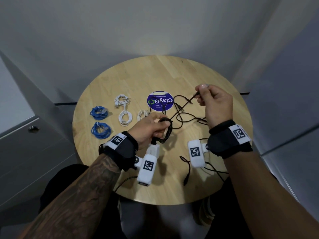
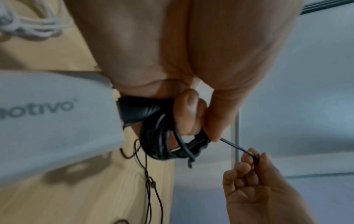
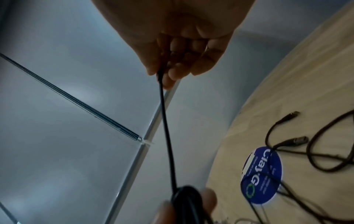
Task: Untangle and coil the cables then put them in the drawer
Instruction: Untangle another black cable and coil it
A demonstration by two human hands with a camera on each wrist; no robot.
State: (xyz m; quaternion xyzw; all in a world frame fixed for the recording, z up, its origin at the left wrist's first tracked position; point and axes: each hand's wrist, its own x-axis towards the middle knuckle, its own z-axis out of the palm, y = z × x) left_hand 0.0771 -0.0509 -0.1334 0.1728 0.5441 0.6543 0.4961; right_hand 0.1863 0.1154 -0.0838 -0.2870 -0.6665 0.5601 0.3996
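Observation:
My left hand (image 1: pixel 151 125) grips a coiled bundle of black cable (image 1: pixel 166 131) above the round wooden table (image 1: pixel 198 71); the coil (image 2: pixel 168 145) shows under my curled fingers (image 2: pixel 188 112). From the coil a taut black strand (image 1: pixel 183 107) runs up to my right hand (image 1: pixel 215 104), which pinches its end near the plug. That strand (image 3: pixel 167 136) hangs from my right fingers (image 3: pixel 172 71) down to the coil (image 3: pixel 187 197). More loose black cables (image 1: pixel 188 120) lie tangled on the table under my hands.
Two blue coiled cables (image 1: pixel 99 112) (image 1: pixel 101 130) and three white coiled cables (image 1: pixel 121 100) (image 1: pixel 125 118) (image 1: pixel 142 114) lie on the table's left half. A round blue sticker (image 1: pixel 160 101) marks its middle. A grey cabinet with a knob (image 1: pixel 33 128) stands left.

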